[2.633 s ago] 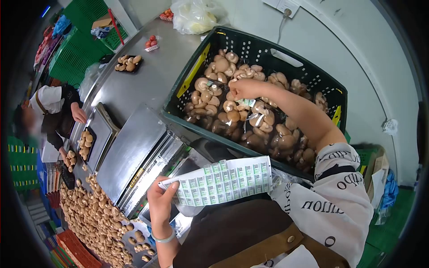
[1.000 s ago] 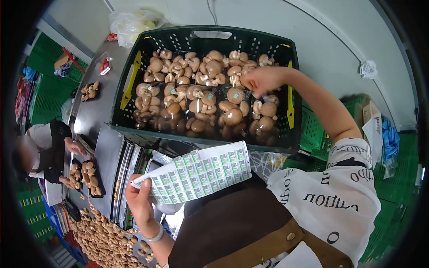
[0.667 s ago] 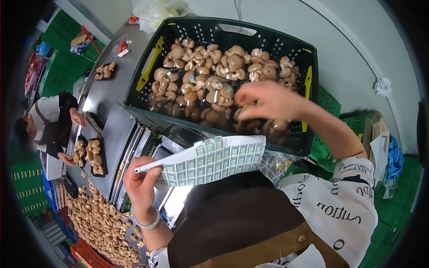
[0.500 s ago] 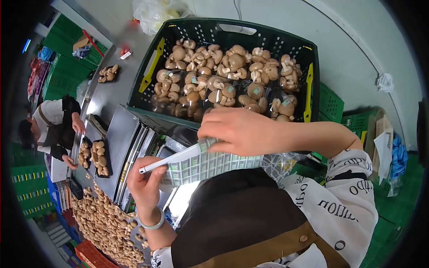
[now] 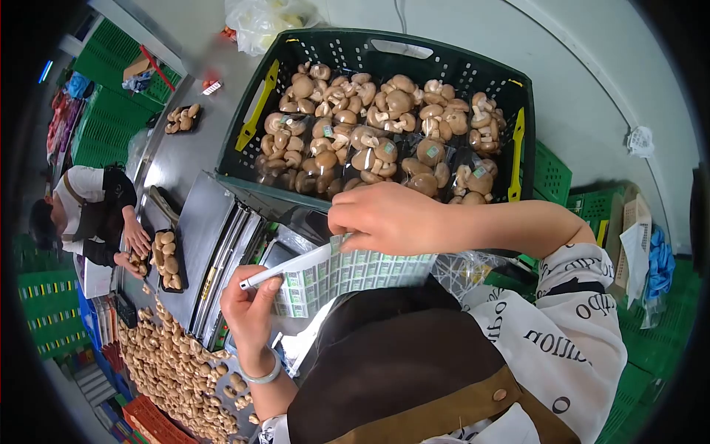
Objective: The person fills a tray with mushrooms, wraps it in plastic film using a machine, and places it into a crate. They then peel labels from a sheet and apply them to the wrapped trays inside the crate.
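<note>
A sheet of small green-and-white labels (image 5: 362, 272) stretches between my two hands in front of the dark apron. My left hand (image 5: 250, 314), with a bracelet at the wrist, pinches the label sheet's left side together with a white pen-like stick (image 5: 292, 268). The stick lies slanted along the sheet's upper edge. My right hand (image 5: 388, 218) is closed at that upper edge, its fingertips by the stick's far end; whether a loose label is between them is hidden. Just beyond stands a dark green crate (image 5: 347, 41) of wrapped mushroom packs (image 5: 377, 152), several bearing small green labels.
Left of me is a metal wrapping machine (image 5: 214, 259). Loose mushrooms (image 5: 174, 362) are heaped on the table below it. Across the table a co-worker (image 5: 89, 207) handles mushrooms by a black tray (image 5: 168, 263). Green crates (image 5: 547, 177) stand at the right.
My left hand has shifted slightly right and down with the sheet and stick. The co-worker's hands have come together over the nearer mushrooms. The view has moved slightly.
</note>
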Demonstrator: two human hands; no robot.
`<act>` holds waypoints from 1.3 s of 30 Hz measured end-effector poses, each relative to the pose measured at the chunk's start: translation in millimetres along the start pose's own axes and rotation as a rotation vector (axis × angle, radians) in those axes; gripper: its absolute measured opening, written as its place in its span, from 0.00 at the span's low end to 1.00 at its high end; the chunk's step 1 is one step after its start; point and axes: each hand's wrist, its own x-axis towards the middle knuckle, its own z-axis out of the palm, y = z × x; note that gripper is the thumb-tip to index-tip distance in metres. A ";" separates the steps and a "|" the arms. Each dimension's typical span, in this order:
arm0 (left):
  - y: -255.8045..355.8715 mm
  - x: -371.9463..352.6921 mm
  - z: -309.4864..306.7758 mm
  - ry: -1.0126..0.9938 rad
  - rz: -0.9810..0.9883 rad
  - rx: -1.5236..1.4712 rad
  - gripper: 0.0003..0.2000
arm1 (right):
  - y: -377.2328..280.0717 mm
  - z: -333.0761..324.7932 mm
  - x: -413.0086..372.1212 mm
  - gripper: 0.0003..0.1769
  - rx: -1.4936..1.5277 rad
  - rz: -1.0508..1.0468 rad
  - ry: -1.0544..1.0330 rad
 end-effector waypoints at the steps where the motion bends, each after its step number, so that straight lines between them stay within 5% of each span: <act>1: 0.3 0.5 1.0 0.012 -0.020 0.008 0.07 | 1.0 2.6 -0.4 0.12 -0.058 -0.048 0.053; 9: -12.8 9.9 6.8 0.092 -0.127 -0.160 0.04 | 11.2 19.0 -8.2 0.08 -0.245 -0.351 0.294; 12: -23.8 11.1 3.5 0.107 -0.179 -0.226 0.04 | 8.1 -10.9 -10.2 0.08 0.318 -0.252 0.190; 14: -31.0 10.2 -3.1 0.107 -0.191 -0.263 0.04 | 18.7 -58.6 -19.2 0.08 0.602 0.100 0.088; 18: -32.7 5.1 -9.8 0.119 -0.212 -0.297 0.04 | 106.6 -159.4 -47.6 0.11 0.184 0.570 0.289; 21: -37.5 6.8 -11.2 0.117 -0.221 -0.345 0.05 | 227.1 -205.4 -95.1 0.15 -0.384 0.622 0.137; 23: -37.9 7.4 -8.6 0.135 -0.235 -0.357 0.05 | 260.4 -205.8 -107.8 0.11 -0.473 0.852 0.033; 27: -35.7 11.7 -7.3 0.112 -0.242 -0.327 0.06 | 261.0 -172.8 -104.6 0.12 -1.007 0.922 0.039; 30: -35.5 14.9 -8.6 0.118 -0.237 -0.297 0.06 | 238.0 -172.1 -77.3 0.11 -1.012 0.875 0.091; 34: -25.8 18.5 -5.4 0.145 -0.243 -0.310 0.08 | 272.8 -174.1 -42.6 0.11 -0.174 0.533 0.088; 37: -20.5 18.2 -4.7 0.145 -0.227 -0.280 0.09 | 287.6 -160.3 -14.1 0.10 -0.352 0.592 0.036; 39: -19.3 17.1 -8.1 0.140 -0.207 -0.247 0.09 | 285.8 -148.7 -6.4 0.10 -0.808 0.650 0.037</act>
